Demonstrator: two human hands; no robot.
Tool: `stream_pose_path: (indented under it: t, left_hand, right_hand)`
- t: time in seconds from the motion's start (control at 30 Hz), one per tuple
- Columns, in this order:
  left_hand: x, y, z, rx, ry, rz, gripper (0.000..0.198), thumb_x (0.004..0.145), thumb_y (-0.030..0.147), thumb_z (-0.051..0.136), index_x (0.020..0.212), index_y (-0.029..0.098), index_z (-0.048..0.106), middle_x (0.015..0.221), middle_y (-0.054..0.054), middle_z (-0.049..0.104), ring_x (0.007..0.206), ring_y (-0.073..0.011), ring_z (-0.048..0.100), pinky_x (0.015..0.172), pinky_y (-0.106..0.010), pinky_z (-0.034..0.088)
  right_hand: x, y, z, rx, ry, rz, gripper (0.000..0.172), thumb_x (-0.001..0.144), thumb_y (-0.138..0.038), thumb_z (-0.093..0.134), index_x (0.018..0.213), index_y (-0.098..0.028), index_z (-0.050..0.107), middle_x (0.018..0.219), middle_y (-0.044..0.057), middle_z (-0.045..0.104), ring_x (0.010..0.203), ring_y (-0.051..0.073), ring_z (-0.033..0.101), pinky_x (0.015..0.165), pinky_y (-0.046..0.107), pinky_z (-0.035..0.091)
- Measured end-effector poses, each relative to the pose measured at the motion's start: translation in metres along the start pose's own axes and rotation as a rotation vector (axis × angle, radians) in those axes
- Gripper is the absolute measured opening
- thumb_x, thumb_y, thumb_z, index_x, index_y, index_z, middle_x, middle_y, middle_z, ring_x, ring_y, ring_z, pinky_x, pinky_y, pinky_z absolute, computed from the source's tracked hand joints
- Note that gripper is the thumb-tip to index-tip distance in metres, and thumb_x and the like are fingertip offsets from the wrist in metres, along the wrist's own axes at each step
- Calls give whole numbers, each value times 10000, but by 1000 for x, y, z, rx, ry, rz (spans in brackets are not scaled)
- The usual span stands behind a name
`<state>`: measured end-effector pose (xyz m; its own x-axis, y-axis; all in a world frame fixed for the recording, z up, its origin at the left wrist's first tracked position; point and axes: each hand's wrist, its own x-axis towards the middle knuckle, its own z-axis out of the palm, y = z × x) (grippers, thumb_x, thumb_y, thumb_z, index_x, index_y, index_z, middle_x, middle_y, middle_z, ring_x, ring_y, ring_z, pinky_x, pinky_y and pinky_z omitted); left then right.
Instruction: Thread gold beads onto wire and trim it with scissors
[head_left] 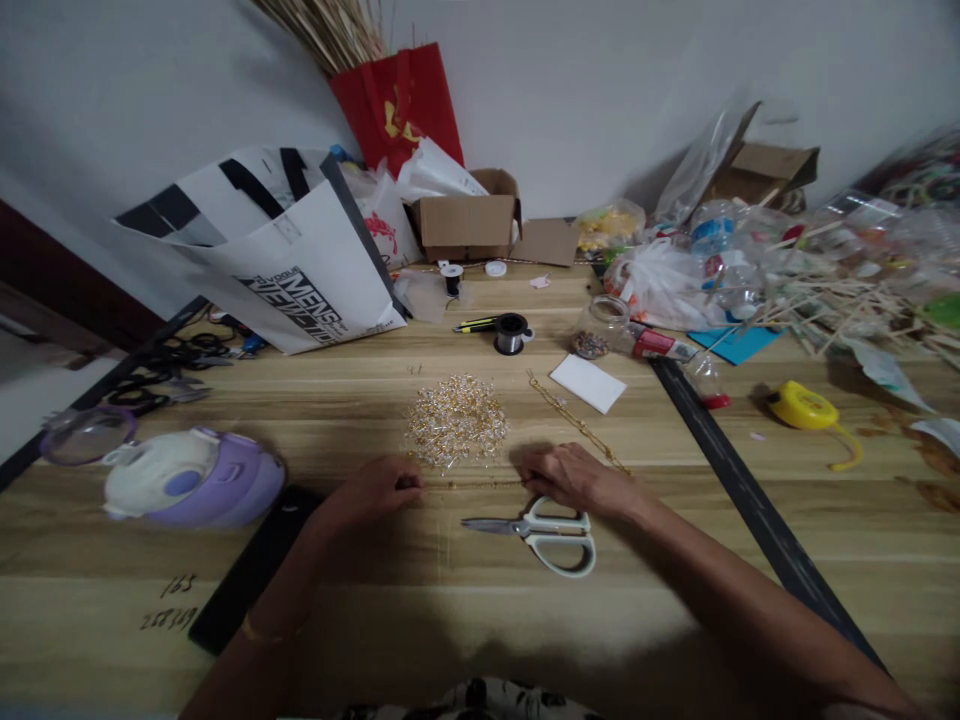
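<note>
A thin gold chain (480, 485) runs level across the wooden table (390, 620) between my two hands. My left hand (382, 488) is closed at the chain's left end, its fingertips pinched together. At the right end my right hand (559, 472) has its fingers closed on the chain. Just beyond the hands lies a round heap of gold and clear beaded pieces (457, 422). Scissors with white handles (536, 530) rest below the right hand, blades pointing left. Another gold chain (577, 422) lies slanted behind the right hand.
A purple and white bottle (202, 478) and a black phone (255, 570) lie left. Beyond are a wire spool (511, 334), a white card (588, 383) and a bead jar (600, 325). A yellow tape measure (804, 406) sits right, near piled plastic bags and sticks.
</note>
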<state>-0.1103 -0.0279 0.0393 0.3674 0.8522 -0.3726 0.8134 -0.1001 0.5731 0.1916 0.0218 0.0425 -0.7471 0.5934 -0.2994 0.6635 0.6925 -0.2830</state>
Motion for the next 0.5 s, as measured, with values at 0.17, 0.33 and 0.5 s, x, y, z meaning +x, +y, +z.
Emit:
stream_pose_path:
  t: [0.17, 0.33, 0.5]
  left_hand:
    - [-4, -1, -2, 10, 59, -59, 190, 752, 305, 524, 703, 159, 634, 677, 4, 624, 640, -145, 528, 579, -230, 339]
    - [-4, -13, -4, -22, 44, -36, 214, 768, 328, 520, 769, 169, 663, 761, -10, 672, 719, -166, 574, 655, -242, 392]
    - [-6, -22, -3, -41, 94, 1, 244, 790, 338, 514, 872, 180, 681, 920, -45, 695, 867, -199, 597, 798, -284, 430]
  right_hand:
    - [0, -3, -1, -11, -17, 5, 139, 913, -235, 500, 891, -174, 623, 866, 63, 674, 739, 156, 585, 602, 243, 286]
    - [2, -1, 2, 12, 0, 9, 119, 902, -227, 519, 877, -174, 623, 867, 65, 676, 746, 162, 592, 605, 247, 292]
    - [2, -2, 2, 6, -11, 5, 153, 921, -236, 482, 883, -169, 614, 869, 77, 676, 766, 175, 597, 624, 259, 311]
